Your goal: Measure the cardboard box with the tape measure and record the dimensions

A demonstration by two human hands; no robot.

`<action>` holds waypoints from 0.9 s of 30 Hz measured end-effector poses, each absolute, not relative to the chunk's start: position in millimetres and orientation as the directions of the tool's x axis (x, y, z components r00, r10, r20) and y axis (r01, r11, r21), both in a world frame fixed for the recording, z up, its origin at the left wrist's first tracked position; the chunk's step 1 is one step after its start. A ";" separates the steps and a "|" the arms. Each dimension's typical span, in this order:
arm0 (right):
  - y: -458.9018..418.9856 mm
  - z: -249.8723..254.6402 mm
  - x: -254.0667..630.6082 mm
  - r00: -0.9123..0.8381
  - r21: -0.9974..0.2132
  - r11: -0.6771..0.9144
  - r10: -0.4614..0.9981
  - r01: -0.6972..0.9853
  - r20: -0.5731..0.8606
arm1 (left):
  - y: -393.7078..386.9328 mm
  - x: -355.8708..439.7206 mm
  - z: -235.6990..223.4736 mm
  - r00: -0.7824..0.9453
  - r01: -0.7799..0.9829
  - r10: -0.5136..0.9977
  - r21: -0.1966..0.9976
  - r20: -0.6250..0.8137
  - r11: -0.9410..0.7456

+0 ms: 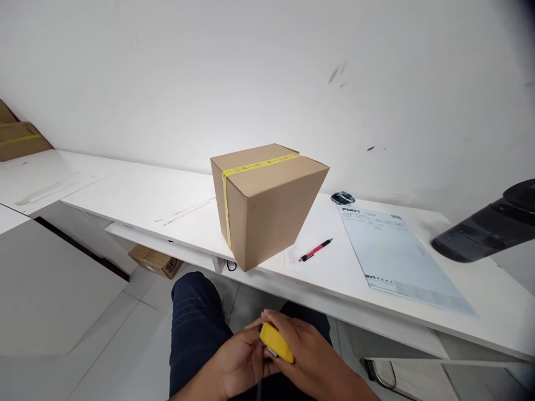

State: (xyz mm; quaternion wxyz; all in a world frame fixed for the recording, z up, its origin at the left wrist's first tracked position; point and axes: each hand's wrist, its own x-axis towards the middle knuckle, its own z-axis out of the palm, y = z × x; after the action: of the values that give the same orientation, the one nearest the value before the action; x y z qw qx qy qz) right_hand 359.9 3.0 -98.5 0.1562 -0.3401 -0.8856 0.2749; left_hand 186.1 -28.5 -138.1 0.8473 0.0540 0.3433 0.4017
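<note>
A yellow tape measure [276,342] is held low in front of my lap. My right hand [311,351] wraps round it from the right, with the fingers closed over its far side. From the left, my left hand [238,359] meets it palm up, its fingers curled against the dark end of the case; exactly what they pinch is partly hidden. Beyond the hands, a closed cardboard box [270,206] with yellow tape over its top stands at the front edge of the white table [137,186].
Right of the box lie a red pen [315,250], a small paper slip [291,255] and a pale printed sheet [401,262]. A dark object [480,228] juts in from the right. Another carton [154,260] rests below the table; more boxes [25,140] stand far left.
</note>
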 end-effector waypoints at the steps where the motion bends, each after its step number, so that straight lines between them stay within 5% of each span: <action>1: 1.7 -96.4 360.1 -0.751 -0.567 0.667 0.649 0.483 0.125 | -29.1 182.3 -134.1 0.447 -0.626 0.705 0.371 -0.550 0.686; 4: 0.7 -91.8 359.6 -0.818 -0.460 0.804 0.522 0.377 0.241 | -30.0 169.6 -119.6 0.451 -0.548 0.683 0.426 -0.574 0.720; 9: 10.0 -79.7 369.3 -0.826 -0.241 0.945 0.312 0.220 0.469 | -23.2 140.4 -88.9 0.264 -0.438 0.806 0.678 -0.530 0.590; 12: 22.4 -55.8 390.1 -0.702 -0.326 0.907 0.415 0.267 0.578 | -3.6 103.1 -51.2 -0.010 -0.358 0.911 0.852 -0.413 0.382; 15: 37.1 -24.0 408.6 -0.350 -0.458 0.846 0.531 0.274 0.772 | 34.1 53.3 7.7 -0.341 -0.123 0.939 0.992 -0.038 -0.004; 18: 53.6 5.7 411.9 0.077 -0.399 0.836 0.401 0.377 0.913 | 89.4 16.1 74.3 -0.391 0.020 0.869 0.947 0.302 -0.320; 24: 88.0 45.0 387.6 0.337 -0.194 0.754 -0.039 0.628 0.941 | 201.0 21.0 153.8 -0.407 0.262 0.822 0.913 0.397 -0.312; 27: 102.3 51.0 371.6 0.348 -0.256 0.703 0.012 0.664 0.937 | 226.8 41.6 160.3 -0.352 0.309 0.886 0.931 0.301 -0.193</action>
State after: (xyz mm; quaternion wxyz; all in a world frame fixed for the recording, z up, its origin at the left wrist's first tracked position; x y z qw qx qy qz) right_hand 371.6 102.3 51.0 0.7563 -0.3196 -0.5287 -0.2153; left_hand 41.6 226.8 160.3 0.2492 0.5115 0.5841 0.5788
